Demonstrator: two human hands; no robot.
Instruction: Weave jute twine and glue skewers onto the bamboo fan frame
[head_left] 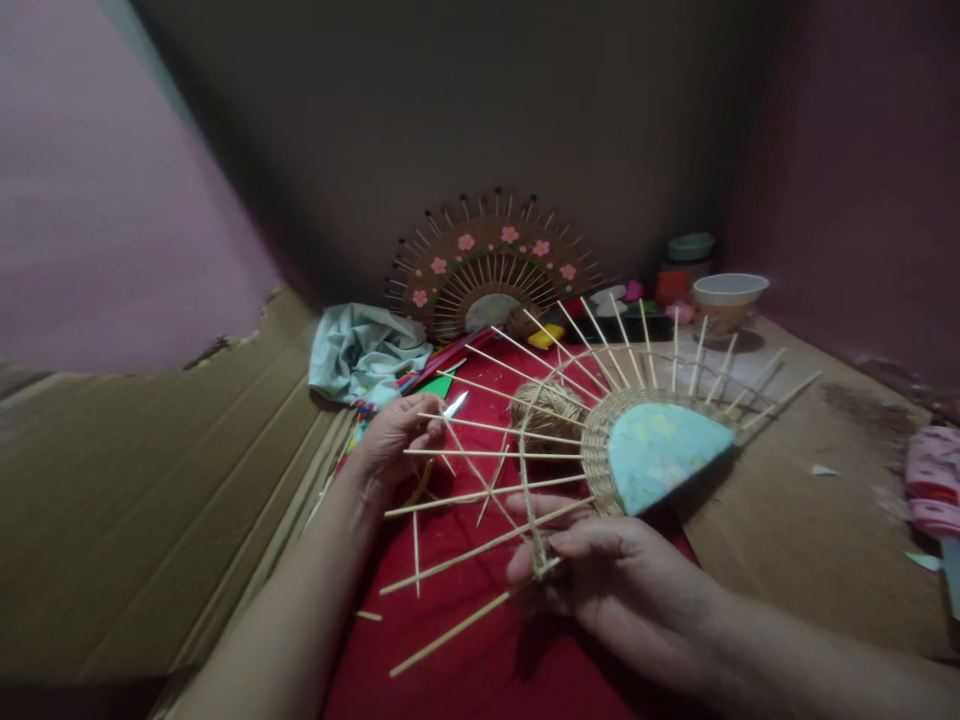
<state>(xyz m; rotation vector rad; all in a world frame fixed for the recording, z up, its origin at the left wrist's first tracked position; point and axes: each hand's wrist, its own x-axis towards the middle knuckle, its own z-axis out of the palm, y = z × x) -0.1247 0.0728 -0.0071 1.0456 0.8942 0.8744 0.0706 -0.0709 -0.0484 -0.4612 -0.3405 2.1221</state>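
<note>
I hold a half-round craft piece (658, 452) with a pale blue centre, a woven twine band and several thin wooden sticks fanning out. My right hand (611, 580) grips it from below, fingers pinched on the twine strand (527, 500) at the lower sticks. My left hand (394, 440) is closed on small scissors (454, 405) near the tips of the left sticks. A ball of twine (547, 405) lies behind the sticks on the red cloth (480, 660).
A finished fan piece with pink flowers (491, 265) leans on the back wall. A crumpled pale cloth (364, 352) lies left of it. Cups and small coloured items (727, 295) stand at the back right. Cardboard (150, 500) covers the floor; a pink object (934, 480) lies far right.
</note>
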